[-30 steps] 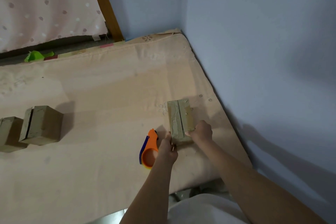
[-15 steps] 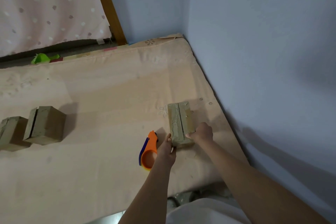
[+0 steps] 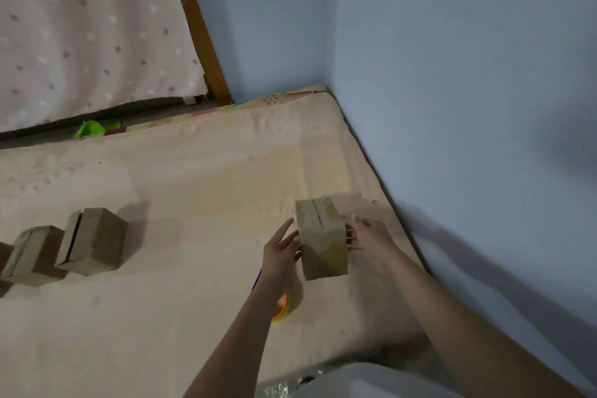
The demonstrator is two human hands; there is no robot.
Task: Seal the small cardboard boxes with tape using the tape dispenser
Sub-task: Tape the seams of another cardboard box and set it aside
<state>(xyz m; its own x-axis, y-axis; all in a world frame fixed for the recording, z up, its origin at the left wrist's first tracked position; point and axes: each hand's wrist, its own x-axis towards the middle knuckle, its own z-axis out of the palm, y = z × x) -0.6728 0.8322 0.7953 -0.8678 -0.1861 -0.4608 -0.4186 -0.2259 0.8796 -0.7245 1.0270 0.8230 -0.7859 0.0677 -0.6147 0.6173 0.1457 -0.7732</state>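
Note:
A small cardboard box [image 3: 320,237] with a slit along its top stands tipped on the beige mattress [image 3: 181,197], near the right wall. My left hand [image 3: 280,250] presses its left side with straight fingers. On the box's right side, my right hand [image 3: 371,236] touches it with spread, blurred fingers. The orange tape dispenser [image 3: 281,308] lies on the mattress under my left forearm, mostly hidden. Two more small boxes [image 3: 93,241] [image 3: 30,254] stand at the left, both with open slits.
A blue wall [image 3: 468,139] runs close along the mattress's right edge. A dotted curtain [image 3: 80,32] and a wooden post [image 3: 200,29] stand behind. A green scrap [image 3: 92,128] lies at the far edge. The mattress's near edge drops off below my arms.
Both hands have opened and moved from the box's near end to its sides. The box has tipped up, showing its near face. My left forearm now covers most of the dispenser.

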